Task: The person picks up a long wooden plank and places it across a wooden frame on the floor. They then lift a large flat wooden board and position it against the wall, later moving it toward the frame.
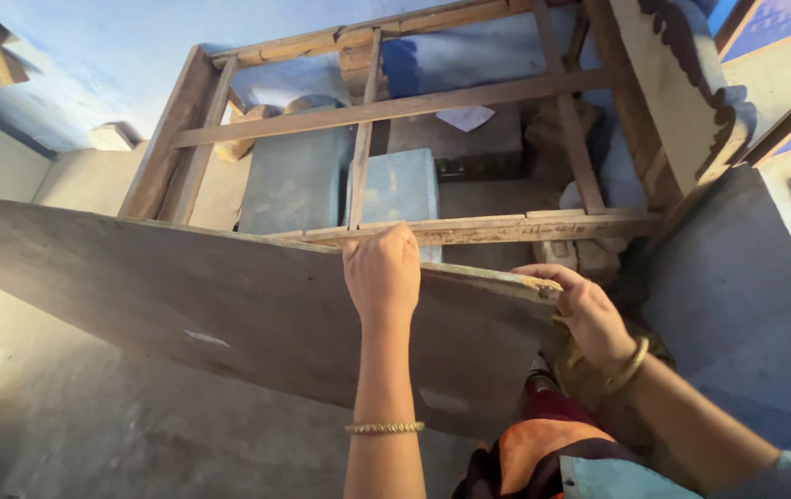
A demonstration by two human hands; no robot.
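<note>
A person is holding a large flat board (229, 305) — thin plywood by the look of it, grey-brown, dull and scuffed, with a few pale scrape marks on its face and a rough, lighter, splintery top edge. The board is standing on edge, its long axis running from the far left of the view down toward the right, so the top edge is sloping gently downward to the right where it ends in a worn corner.

The left hand (381, 273) is gripping the top edge near the board's right end, its fingers curled over the edge and pressed together, the knuckles facing the camera; a thin beaded bangle (384, 428) is sitting lower on that forearm. The right hand (585, 310) is holding the right corner of the board, its fingers (539, 274) hooked over the top edge and closed on it, with a gold-coloured bangle (631, 365) at the wrist.

Just behind the board a wooden frame (395, 106) is standing — bare, weathered slats and rails forming an open rectangular grid, with a carved scalloped side panel at its right. Through the gaps, pale blue-grey box shapes (395, 185) are showing. The floor (72, 416) below is rough grey concrete, and the wall beyond is painted light blue.
</note>
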